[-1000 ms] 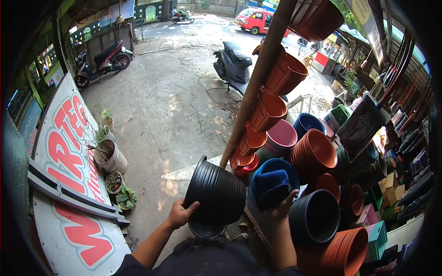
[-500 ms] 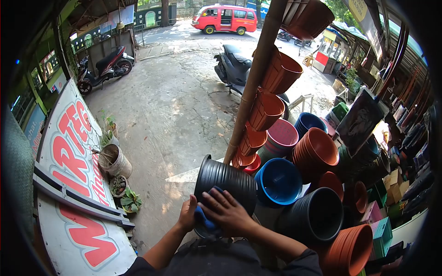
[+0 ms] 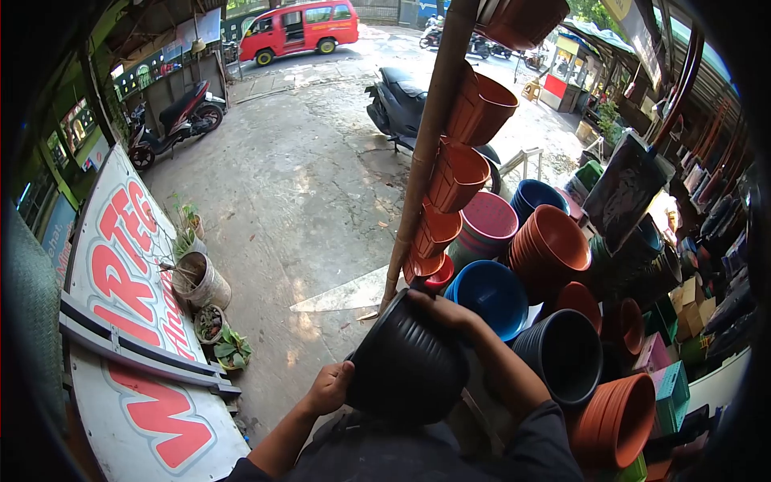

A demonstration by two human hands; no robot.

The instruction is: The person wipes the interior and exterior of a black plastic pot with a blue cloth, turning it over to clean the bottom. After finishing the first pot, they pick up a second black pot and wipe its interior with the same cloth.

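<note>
A black ribbed plastic pot (image 3: 409,361) is tilted in front of my body, its side turned up toward me. My left hand (image 3: 329,388) grips its left edge, thumb on the outside and the other fingers mostly hidden. My right hand (image 3: 438,311) holds the far upper edge, its fingers curled over the rim and partly out of sight. The blue cloth cannot be seen now. Just beyond the pot, a bamboo pole (image 3: 422,173) rises with terracotta-coloured wall pots (image 3: 458,177) hung along it.
Right of me stand blue tubs (image 3: 491,297), black pots (image 3: 562,353), stacked terracotta pots (image 3: 614,422) and a pink bucket (image 3: 487,217). A lettered sign board (image 3: 132,265) and potted plants (image 3: 201,281) line the left. A scooter (image 3: 397,108) is parked ahead; a red van (image 3: 299,34) is on the road.
The pot has been turned and tilted. My right hand moved from its side, where a blue cloth showed, to the far upper rim. The red van moved left.
</note>
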